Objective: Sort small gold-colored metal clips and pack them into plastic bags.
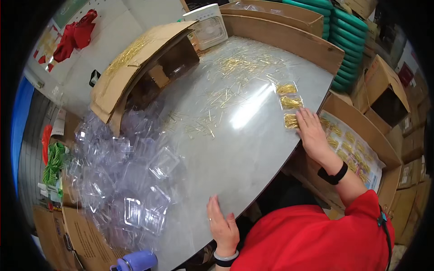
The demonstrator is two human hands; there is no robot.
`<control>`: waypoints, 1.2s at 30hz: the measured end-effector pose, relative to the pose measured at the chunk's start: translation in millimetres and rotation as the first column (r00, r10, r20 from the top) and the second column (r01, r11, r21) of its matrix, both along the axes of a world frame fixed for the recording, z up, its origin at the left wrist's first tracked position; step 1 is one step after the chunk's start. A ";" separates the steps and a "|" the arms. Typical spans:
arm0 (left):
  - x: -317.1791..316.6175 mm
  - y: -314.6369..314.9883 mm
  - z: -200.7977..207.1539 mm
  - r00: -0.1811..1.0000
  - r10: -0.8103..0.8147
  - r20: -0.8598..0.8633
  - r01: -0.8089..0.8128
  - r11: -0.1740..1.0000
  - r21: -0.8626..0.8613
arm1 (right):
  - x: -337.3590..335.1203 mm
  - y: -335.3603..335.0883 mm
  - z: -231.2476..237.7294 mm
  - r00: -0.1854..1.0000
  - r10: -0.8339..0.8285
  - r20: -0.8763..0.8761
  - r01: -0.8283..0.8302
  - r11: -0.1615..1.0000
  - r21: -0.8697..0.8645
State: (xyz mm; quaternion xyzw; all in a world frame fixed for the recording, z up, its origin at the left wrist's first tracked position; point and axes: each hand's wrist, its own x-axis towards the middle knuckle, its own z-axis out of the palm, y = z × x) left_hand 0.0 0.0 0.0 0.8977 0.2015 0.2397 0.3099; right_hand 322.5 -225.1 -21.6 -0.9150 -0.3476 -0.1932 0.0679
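Surface: glossy grey table (253,149), rounded at its near edge, with reflected glare.
Packs: three clear plastic packs (289,103) of gold pins in a row at the table's right edge.
Right hand (312,131): flat, fingers together, fingertips on the nearest pack.
Left hand (222,223): palm down, fingers slightly spread on the near edge.
Scatter: loose gold pins (235,67) mid-table.
Left side: heap of empty clear clamshells (131,176); open cardboard box (140,67).

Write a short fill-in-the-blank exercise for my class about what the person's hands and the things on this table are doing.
1. The right hand rests on a clear packet filled with ____-coloured pins.
2. The left hand lies flat on the ____ near its edge.
3. The empty clear plastic trays are piled on the person's ____ side.
4. The white fan stands at the table's ____ end.

Missing words: gold; table; left; far
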 end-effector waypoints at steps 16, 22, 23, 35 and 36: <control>-15.2 2.7 -14.1 0.998 0.043 -0.056 -0.043 0.999 -0.001 | 61.0 -16.6 27.2 0.788 0.059 -0.612 0.392 0.720 0.573; -17.6 7.6 -14.5 0.989 0.000 -0.147 0.023 0.987 0.156 | 85.0 -16.1 14.9 0.626 0.253 -0.738 0.481 0.619 0.621; -16.1 7.6 -12.9 0.989 -0.008 -0.150 0.038 0.980 0.196 | 84.9 -12.9 13.2 0.619 0.278 -0.735 0.484 0.601 0.636; -22.5 19.3 -48.2 0.987 -0.046 -0.155 0.088 0.957 0.277 | 92.9 20.6 29.9 0.536 0.243 -0.808 0.453 0.725 0.519; -18.3 13.6 -44.9 0.989 -0.031 -0.145 0.068 0.965 0.254 | 99.4 24.6 26.6 0.562 0.197 -0.803 0.428 0.762 0.486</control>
